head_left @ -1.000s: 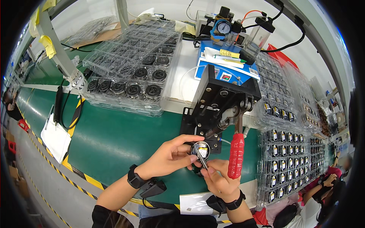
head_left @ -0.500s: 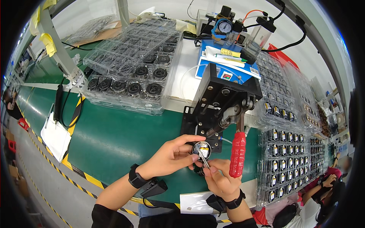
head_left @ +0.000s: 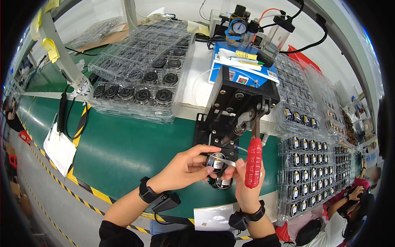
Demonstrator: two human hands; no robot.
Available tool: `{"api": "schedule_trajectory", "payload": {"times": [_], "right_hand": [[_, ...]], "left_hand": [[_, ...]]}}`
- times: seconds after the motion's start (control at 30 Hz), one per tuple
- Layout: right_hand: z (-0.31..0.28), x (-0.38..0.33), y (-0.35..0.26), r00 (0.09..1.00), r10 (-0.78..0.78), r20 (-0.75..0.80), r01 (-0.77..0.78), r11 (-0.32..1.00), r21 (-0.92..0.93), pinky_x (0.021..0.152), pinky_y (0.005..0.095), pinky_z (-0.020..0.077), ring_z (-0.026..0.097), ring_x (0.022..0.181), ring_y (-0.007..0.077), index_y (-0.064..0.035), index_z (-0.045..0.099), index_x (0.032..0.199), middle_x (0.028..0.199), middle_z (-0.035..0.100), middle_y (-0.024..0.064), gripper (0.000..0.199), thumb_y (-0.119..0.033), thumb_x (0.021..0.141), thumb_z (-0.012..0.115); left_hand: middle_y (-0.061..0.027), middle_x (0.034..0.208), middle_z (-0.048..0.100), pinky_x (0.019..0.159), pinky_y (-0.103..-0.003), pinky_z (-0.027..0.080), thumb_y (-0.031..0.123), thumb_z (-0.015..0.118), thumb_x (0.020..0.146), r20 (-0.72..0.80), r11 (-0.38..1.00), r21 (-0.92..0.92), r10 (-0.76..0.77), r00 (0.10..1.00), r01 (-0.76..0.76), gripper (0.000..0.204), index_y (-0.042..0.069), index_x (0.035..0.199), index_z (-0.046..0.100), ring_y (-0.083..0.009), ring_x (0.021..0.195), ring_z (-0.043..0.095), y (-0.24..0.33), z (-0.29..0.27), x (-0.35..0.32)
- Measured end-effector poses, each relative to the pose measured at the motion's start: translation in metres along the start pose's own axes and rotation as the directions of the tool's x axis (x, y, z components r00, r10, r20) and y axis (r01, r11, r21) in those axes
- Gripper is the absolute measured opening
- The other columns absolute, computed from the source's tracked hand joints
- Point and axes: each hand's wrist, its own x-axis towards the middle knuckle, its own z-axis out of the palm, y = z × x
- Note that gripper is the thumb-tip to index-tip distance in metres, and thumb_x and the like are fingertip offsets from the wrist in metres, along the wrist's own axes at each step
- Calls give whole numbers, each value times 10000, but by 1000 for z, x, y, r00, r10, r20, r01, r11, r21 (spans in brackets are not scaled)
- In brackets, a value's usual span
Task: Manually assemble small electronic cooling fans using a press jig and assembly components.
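Green table (head_left: pixel 123 148) lies under both hands. Left hand (head_left: pixel 185 166) has its fingers curled around a small round metal part (head_left: pixel 215 161), touching it. Right hand (head_left: pixel 247 187) pinches thin tweezers (head_left: pixel 228 164) on that part, just beside the red lever handle (head_left: pixel 253 162).

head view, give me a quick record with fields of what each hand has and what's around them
left hand: holds a small round metal part by its rim
right hand: grip on tweezers, tips at the part
press: black lever press, red handle by the right hand
surface: green mat
trays: clear trays of round parts behind, more at right
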Motion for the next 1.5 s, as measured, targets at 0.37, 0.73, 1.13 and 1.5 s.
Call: {"api": "schedule_trajectory", "payload": {"times": [0.37, 0.73, 1.13, 1.5], "right_hand": [[-4, 8, -9, 942, 334, -32, -292, 863, 411, 611, 332, 536, 599, 618, 155, -61, 495, 941, 742, 591, 81, 121, -167, 940, 552], [-2, -1, -13, 981, -155, 115, 176, 963, -204, 601, 315, 569, 669, 683, 203, 26, 469, 1008, 785, 605, 100, 208, -82, 893, 604], [-2, -2, -9, 978, -164, 129, 191, 951, -243, 583, 309, 559, 654, 644, 184, 36, 453, 1022, 776, 597, 94, 240, -125, 910, 591], [5, 1, -17, 987, 160, 16, -161, 980, 117, 504, 303, 535, 591, 544, 162, -38, 463, 1057, 733, 573, 58, 190, -103, 912, 567]], "left_hand": [[-101, 1006, 650, 719, -261, 512, -65, 515, 899, 71, 1000, 26, 0, 998, -2, 481, 14, 1353, 377, -148, 903, 644, -2, -1, 0], [-129, 1068, 636, 709, -275, 517, -16, 497, 932, 18, 997, -69, 23, 1000, -22, 441, 5, 1358, 384, -174, 891, 656, 6, -4, 0], [-154, 1151, 593, 737, -312, 538, 5, 456, 952, 20, 996, -80, 36, 999, -34, 421, 8, 1365, 375, -221, 923, 661, 5, -4, -1], [-157, 1145, 599, 782, -347, 543, 9, 423, 957, 21, 992, -100, 77, 997, -74, 409, 7, 1361, 358, -214, 940, 645, 3, 1, -1]]}}
